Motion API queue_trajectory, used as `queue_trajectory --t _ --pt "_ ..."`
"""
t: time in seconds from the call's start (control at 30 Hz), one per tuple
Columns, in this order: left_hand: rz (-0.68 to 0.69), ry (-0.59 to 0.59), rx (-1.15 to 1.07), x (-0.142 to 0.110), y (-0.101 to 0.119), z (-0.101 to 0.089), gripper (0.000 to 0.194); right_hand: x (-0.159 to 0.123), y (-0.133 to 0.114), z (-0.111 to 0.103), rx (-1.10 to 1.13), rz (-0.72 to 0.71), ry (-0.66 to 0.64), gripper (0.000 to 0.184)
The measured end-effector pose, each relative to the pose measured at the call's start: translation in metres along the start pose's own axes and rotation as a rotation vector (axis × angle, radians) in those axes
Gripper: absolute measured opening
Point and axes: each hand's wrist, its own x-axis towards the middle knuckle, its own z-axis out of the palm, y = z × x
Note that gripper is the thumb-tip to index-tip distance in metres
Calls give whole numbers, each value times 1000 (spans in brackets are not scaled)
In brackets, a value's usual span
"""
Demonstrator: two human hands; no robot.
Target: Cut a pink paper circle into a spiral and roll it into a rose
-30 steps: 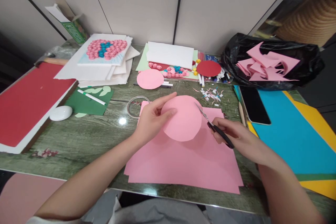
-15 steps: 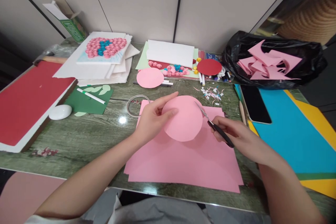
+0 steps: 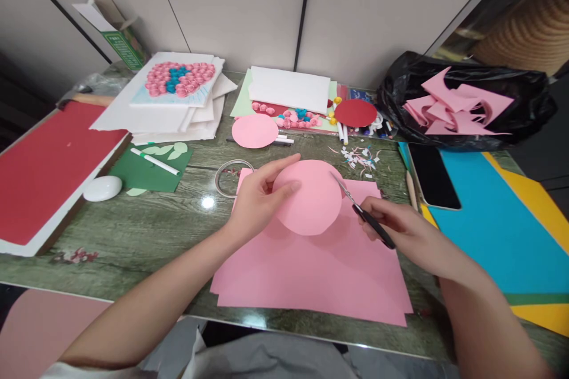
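Now it's trimming, apparently: left hand (image 3: pixel 251 201) pinching the pink paper disc (image 3: pixel 311 204) above pink sheets (image 3: pixel 311 281), right hand (image 3: pixel 393 224) gripping scissors (image 3: pixel 361 213) at its edge; the next snip likely wants a turn.

I see the left hand (image 3: pixel 255 198) gripping a pink paper disc (image 3: pixel 313 201) at nine o'clock, the right hand (image 3: pixel 397 219) holding black-handled scissors (image 3: pixel 374 228) to the disc's two o'clock edge. Farther out, a black bag (image 3: pixel 392 86) of pink scraps (image 3: pixel 464 106) sits at two, a phone (image 3: pixel 433 177) at three.
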Motion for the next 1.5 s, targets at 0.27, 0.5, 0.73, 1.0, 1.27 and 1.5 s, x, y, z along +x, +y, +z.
queue_trajectory --t 0.27,0.5,0.73,1.0,1.27,1.5 --pt "-5 35 -30 1 2 0 40 -1 2 0 -17 -5 12 17" --pt "1 49 -42 0 1 0 38 -2 3 -1 -6 -5 -4 21" --pt "-22 30 17 0 3 0 40 -1 -2 0 63 19 -12 22" --pt "-43 -26 57 -2 1 2 40 0 -6 2 84 25 1 24" --pt "-30 -21 55 -1 3 1 39 0 -3 1 29 6 -2 23" --pt "-25 -23 54 -1 2 1 41 0 0 0 -5 16 7 19"
